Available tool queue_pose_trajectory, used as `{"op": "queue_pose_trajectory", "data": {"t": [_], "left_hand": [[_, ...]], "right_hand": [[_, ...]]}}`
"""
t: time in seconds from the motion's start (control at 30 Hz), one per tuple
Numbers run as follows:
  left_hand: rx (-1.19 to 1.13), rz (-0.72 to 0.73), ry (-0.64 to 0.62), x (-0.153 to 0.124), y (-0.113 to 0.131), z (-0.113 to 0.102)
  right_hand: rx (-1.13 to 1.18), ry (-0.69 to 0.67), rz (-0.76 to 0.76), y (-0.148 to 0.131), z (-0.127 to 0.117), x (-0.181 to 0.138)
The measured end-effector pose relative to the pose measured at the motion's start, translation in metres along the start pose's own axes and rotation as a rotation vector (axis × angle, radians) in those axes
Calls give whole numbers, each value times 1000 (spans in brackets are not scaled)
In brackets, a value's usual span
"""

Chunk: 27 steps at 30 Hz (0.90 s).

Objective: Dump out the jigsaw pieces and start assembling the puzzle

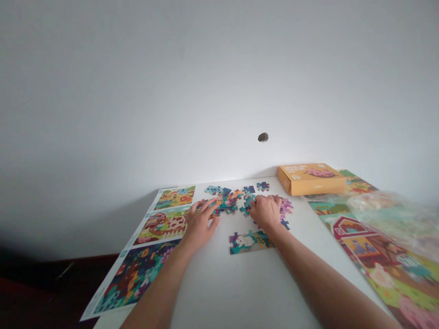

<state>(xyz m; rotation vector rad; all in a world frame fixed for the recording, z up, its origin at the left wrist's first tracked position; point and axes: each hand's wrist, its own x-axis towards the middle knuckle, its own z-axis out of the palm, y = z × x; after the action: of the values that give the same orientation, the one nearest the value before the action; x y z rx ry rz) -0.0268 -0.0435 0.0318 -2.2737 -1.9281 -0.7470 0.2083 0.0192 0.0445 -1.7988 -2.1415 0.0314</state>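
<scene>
Spreading apart, the fingers (pixel 210 206) of the left hand (pixel 200 225) lie flat on the near edge of a heap of loose pieces (pixel 229 199); the right hand (pixel 266 213) sits near it on the same heap, its fingers (pixel 258 204) curled down together, and whether they pinch a piece cannot be told; a joined strip (pixel 250 241) lies just below that hand; all of it rests on a white bench (pixel 236 288) set against a bare pale wall (pixel 171 91) with a small dark hole (pixel 263 137); a picture sheet (pixel 161 226) runs along the left edge; an orange box (pixel 310 179) stands at the back right; a finished puzzle (pixel 373 256) covers the right side, a clear bag (pixel 394 208) partly over it; dark floor (pixel 41 283) shows at the left.
</scene>
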Motion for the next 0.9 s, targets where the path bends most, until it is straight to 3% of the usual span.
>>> {"op": "queue_pose_trajectory", "data": {"t": [0.2, 0.37, 0.53, 0.7, 0.8, 0.9], "left_hand": [[15, 16, -158, -3, 0, 8], [1, 12, -184, -2, -1, 10], [-13, 16, -190, -2, 0, 9], [-27, 63, -188, -1, 1, 8], [-20, 86, -192, -1, 1, 8], [-16, 104, -182, -2, 1, 8]], "right_hand": [[-36, -11, 74, 5, 10, 2], [-23, 10, 107, 7, 10, 3], [106, 31, -154, -3, 3, -1], [181, -128, -469, -10, 4, -7], [218, -153, -528, -10, 8, -8], [285, -96, -528, -9, 12, -7]]}}
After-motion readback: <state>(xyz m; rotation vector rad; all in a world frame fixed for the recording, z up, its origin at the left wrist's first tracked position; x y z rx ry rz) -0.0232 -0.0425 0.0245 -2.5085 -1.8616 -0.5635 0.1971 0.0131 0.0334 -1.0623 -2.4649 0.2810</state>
